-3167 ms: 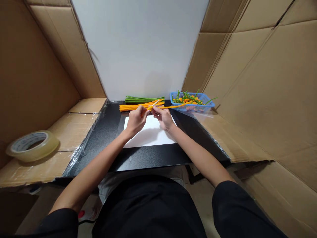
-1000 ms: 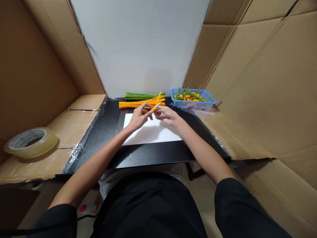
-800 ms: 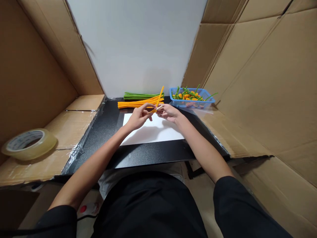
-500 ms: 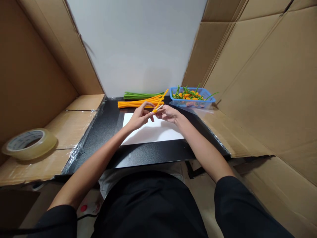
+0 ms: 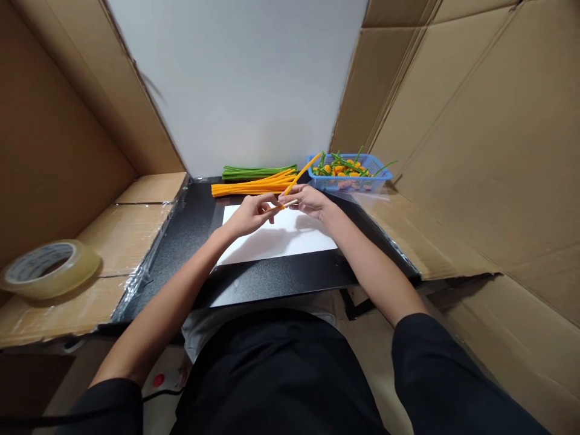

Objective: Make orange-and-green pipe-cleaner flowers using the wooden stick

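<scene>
Apparently partway along, the long orange fuzzy stem (image 5: 302,173) looks partly wound on the thin pale stick (image 5: 292,202) above the white sheet (image 5: 308,240). The left hand (image 5: 252,214) pinches the wound end; the right hand (image 5: 312,201) grips the stem, its long tail unwound.

1. A plain black short-sleeved top (image 5: 281,374) is worn, its rounded front softly creased.
2. The left sleeve (image 5: 106,406) and right sleeve (image 5: 435,374), both black, are ended near the elbows.
3. The left forearm (image 5: 167,314) and right forearm (image 5: 371,272) are left uncovered.
4. The left grip (image 5: 251,215) and right grip (image 5: 312,202) are formed by bare hands.
</scene>
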A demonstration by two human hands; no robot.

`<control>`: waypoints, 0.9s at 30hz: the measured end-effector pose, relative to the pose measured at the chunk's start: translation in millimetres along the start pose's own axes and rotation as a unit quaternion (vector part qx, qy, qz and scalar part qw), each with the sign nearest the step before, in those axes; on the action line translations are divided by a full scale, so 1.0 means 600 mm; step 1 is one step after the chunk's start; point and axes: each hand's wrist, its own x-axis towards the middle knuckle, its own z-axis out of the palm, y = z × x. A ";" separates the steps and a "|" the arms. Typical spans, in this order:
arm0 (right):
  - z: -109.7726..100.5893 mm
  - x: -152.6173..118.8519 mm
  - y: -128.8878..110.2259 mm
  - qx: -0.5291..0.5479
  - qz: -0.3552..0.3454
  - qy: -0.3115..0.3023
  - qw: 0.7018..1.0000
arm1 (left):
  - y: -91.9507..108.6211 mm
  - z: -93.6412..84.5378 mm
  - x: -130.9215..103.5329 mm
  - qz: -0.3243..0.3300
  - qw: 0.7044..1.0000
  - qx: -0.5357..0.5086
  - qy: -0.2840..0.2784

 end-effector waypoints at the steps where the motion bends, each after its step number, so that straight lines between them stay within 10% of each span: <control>1: -0.005 -0.001 -0.001 -0.015 0.003 -0.004 1.000 | 0.000 -0.002 0.000 0.013 0.999 0.040 -0.001; 10: 0.008 -0.008 -0.010 -0.153 -0.127 0.001 0.980 | -0.031 0.020 0.002 -0.029 0.974 0.216 0.063; 21: 0.038 -0.008 -0.008 -0.168 -0.290 0.115 0.935 | -0.025 0.017 0.010 -0.089 0.972 -0.002 0.216; 27: 0.056 -0.016 -0.006 -0.033 -0.194 0.095 0.976 | -0.014 0.029 0.012 -0.066 0.955 -0.106 0.269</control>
